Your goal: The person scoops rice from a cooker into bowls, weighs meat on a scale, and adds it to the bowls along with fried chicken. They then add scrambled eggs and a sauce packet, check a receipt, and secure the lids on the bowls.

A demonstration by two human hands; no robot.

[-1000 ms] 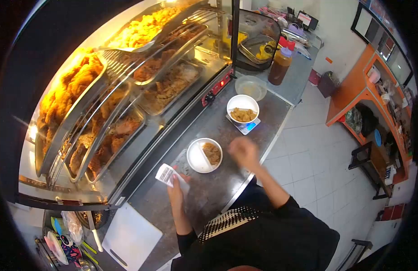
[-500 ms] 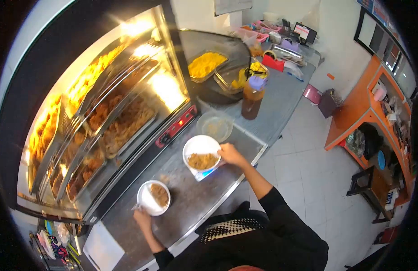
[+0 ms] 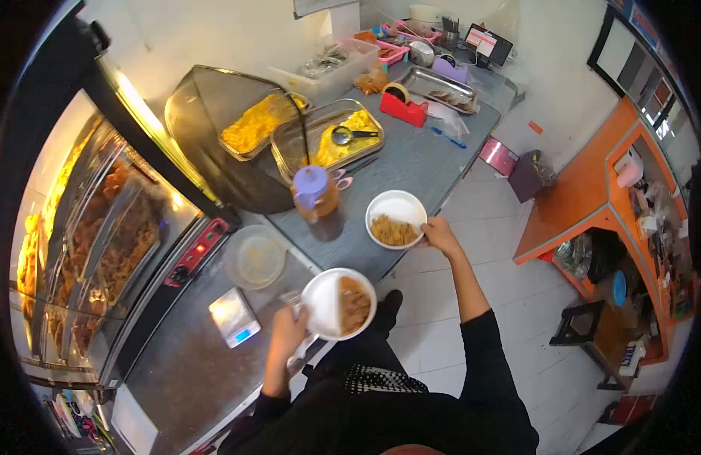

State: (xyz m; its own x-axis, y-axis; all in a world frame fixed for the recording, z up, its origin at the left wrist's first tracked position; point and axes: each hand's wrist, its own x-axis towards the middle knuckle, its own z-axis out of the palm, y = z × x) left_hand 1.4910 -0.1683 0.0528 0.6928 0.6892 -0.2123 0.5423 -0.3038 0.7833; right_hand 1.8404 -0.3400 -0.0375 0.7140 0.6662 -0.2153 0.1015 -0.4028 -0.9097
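Observation:
My left hand (image 3: 287, 331) grips a white divided plate (image 3: 329, 302) with brown food in its right half, together with a slip of paper, held out past the counter's front edge. My right hand (image 3: 441, 233) holds a white bowl (image 3: 396, 213) of brown fried pieces by its rim, over the grey counter (image 3: 411, 163). A small digital scale (image 3: 234, 316) lies bare on the steel counter to the left of the plate.
A clear lid or bowl (image 3: 255, 260) and a brown sauce bottle with purple cap (image 3: 316, 202) stand behind the plate. The heated display case (image 3: 100, 235) of fried food fills the left. Trays of yellow food (image 3: 331, 136), a red tape dispenser (image 3: 405, 108) lie further back.
Both hands lifted their dishes: the bowl came off the scale and moved right over the grey counter, the plate left the steel counter. The view swung to the right.

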